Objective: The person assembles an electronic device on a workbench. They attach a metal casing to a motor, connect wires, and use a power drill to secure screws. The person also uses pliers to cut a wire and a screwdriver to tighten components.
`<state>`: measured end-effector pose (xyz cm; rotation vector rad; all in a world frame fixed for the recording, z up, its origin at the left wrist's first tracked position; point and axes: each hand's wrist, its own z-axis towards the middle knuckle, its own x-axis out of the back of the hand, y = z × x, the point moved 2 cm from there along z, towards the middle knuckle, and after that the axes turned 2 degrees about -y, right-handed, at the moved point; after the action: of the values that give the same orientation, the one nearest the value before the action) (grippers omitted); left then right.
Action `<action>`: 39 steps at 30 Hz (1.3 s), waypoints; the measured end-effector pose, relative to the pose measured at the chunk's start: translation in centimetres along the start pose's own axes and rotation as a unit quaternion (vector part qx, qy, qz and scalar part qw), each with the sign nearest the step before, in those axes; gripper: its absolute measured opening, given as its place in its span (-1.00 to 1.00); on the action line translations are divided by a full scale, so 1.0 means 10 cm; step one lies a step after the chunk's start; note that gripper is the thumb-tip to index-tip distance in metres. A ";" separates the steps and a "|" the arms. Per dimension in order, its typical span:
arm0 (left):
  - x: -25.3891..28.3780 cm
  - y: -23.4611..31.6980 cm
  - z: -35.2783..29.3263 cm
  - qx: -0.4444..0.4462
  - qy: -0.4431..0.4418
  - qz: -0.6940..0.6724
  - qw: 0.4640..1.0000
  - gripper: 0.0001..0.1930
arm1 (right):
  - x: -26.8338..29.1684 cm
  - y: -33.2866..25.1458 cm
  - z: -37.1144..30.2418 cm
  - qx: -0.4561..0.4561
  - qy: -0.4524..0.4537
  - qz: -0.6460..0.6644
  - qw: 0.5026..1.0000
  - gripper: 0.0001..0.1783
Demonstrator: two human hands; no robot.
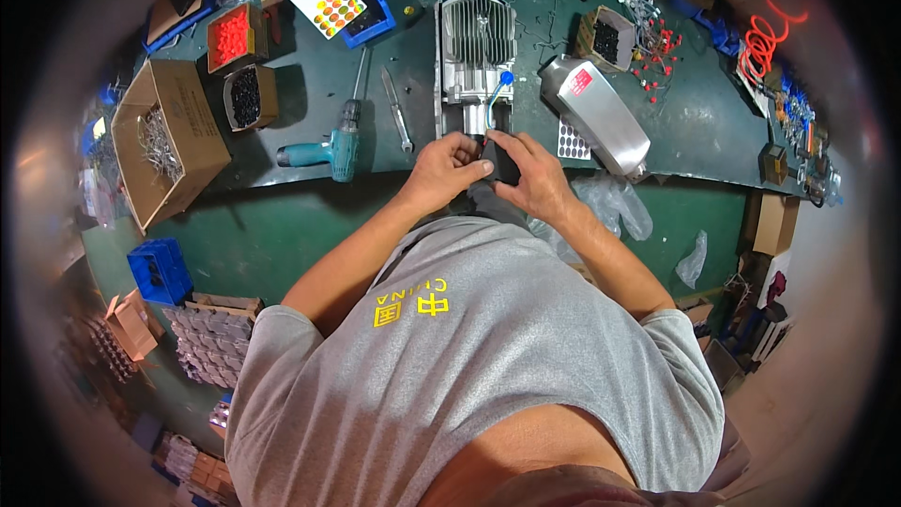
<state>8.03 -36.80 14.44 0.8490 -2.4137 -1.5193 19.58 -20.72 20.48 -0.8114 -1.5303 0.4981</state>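
Holding my left hand [445, 172] and right hand [537, 178] close together, fingers bent inward; can't tell what they pinch. Finned metal housing [460, 45] just beyond fingertips, blue-ended wire [506, 79] over it. Wrench [399, 115] left of fingers, silver casing [605, 117] right, teal drill [343, 143] farther left, red pieces [231, 36] beyond drill.

Left hand [443, 172], right hand [538, 176] at near end of finned housing [478, 30]; fingers [458, 144] bent, forearms [349, 258] converging.
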 end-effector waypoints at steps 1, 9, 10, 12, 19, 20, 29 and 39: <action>-0.01 0.05 0.00 -0.006 -0.004 0.002 1.000 -0.70 | 0.01 -0.02 0.00 0.012 0.005 -0.010 1.000 -0.12; 0.06 0.05 0.01 -0.020 -0.060 0.021 0.998 -0.61 | 0.38 0.08 0.28 0.011 0.022 0.058 0.998 -0.59; 0.06 0.04 0.02 -0.021 -0.067 0.024 0.997 -0.61 | 0.40 0.13 0.40 0.034 0.015 0.035 0.999 -0.61; 0.04 0.05 0.05 -0.023 -0.084 0.031 0.996 -0.63 | 0.38 0.25 0.62 0.071 -0.031 -0.007 0.997 -0.63; 0.21 0.04 0.22 -0.001 -0.082 -0.043 0.996 -0.67 | 0.24 0.64 0.94 0.024 -0.252 -0.164 0.953 -0.70; 0.24 0.03 0.26 0.008 -0.068 -0.063 0.996 -0.68 | 0.24 0.73 0.94 0.031 -0.253 -0.166 0.953 -0.71; 0.31 -0.18 0.53 0.106 0.030 -0.101 0.989 -0.65 | 0.04 1.30 0.75 -0.039 -0.167 0.281 0.944 -0.52; 0.19 -0.13 0.67 0.107 0.075 -0.055 0.990 -0.65 | -0.05 1.21 0.52 -0.183 -0.059 0.233 0.953 -0.33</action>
<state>4.08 -33.08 9.93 1.1127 -2.4858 -1.1940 16.90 -12.35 10.62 -1.4732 -1.5638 0.6213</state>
